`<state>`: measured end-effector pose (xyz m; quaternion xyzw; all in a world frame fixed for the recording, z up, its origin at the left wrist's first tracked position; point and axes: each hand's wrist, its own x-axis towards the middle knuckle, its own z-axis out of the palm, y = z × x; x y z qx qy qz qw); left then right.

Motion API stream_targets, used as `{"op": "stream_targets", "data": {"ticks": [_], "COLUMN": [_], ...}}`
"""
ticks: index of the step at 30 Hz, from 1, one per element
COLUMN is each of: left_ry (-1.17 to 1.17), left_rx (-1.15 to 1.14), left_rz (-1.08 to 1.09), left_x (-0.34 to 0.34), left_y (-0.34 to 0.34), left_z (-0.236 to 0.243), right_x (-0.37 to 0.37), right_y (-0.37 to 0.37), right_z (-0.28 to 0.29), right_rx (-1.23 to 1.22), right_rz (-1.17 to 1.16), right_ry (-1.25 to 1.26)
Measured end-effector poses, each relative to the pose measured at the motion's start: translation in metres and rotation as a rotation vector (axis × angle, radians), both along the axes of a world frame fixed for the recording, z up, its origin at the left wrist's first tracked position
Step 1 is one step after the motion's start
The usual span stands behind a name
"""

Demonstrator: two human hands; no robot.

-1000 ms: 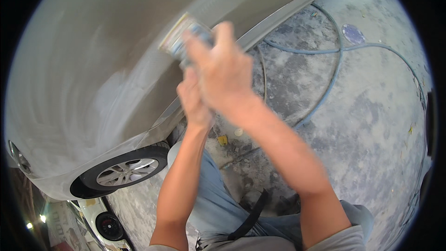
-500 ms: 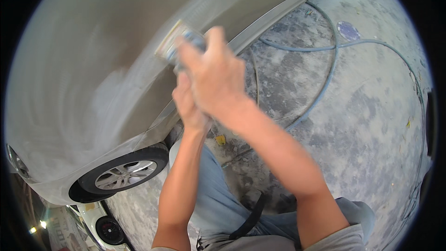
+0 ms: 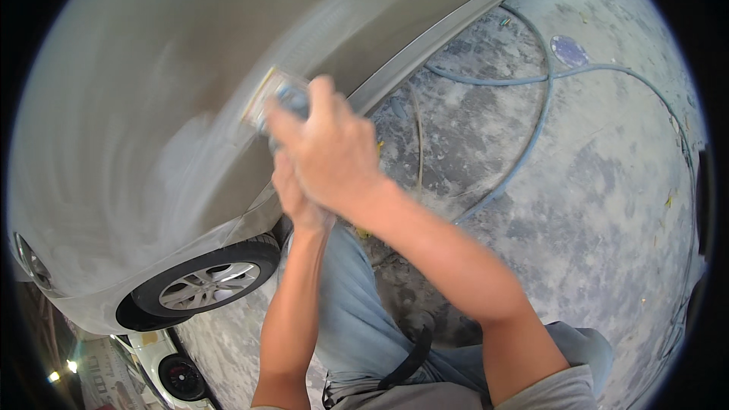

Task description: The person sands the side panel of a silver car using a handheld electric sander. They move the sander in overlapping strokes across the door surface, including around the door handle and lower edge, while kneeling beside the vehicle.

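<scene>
Against the gray-beige car panel [image 3: 129,91], streaked with pale scuff marks, a blurred block-shaped sanding tool [image 3: 264,100] lies at a slant along a whitish band. My right hand [image 3: 326,152] is closed over the tool from above, fingers wrapped toward the panel. My left hand [image 3: 298,196] is just below and behind it, fingers curled round the tool's lower end, partly hidden by my right hand.
A silver-spoked wheel [image 3: 209,286] is at lower left, with part of a white car [image 3: 163,349] beyond. Blue hoses [image 3: 541,125] loop across the mottled concrete floor [image 3: 577,205], near a purple disc [image 3: 569,51]. My jeans-clad legs [image 3: 349,288] are below me.
Both hands and the tool have moved down and to the left along the panel, toward the wheel. My grip looks the same.
</scene>
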<state>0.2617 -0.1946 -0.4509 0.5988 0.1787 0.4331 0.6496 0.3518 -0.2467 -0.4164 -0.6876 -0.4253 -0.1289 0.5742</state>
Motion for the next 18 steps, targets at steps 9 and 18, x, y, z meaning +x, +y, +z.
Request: {"op": "stream_targets", "data": {"ticks": [9,18], "left_ry": [0.207,0.142], "left_rx": [-0.092,0.325], "left_rz": [-0.076,0.459], "left_x": [0.018,-0.089], "left_y": [0.017,0.022], "left_z": [-0.002,-0.027], "right_x": [0.029,-0.071], "right_y": [-0.003,0.035], "right_z": [-0.008,0.000], "right_rx": [0.045,0.120], "right_rz": [-0.120,0.101], "right_ry": [0.041,-0.260]}}
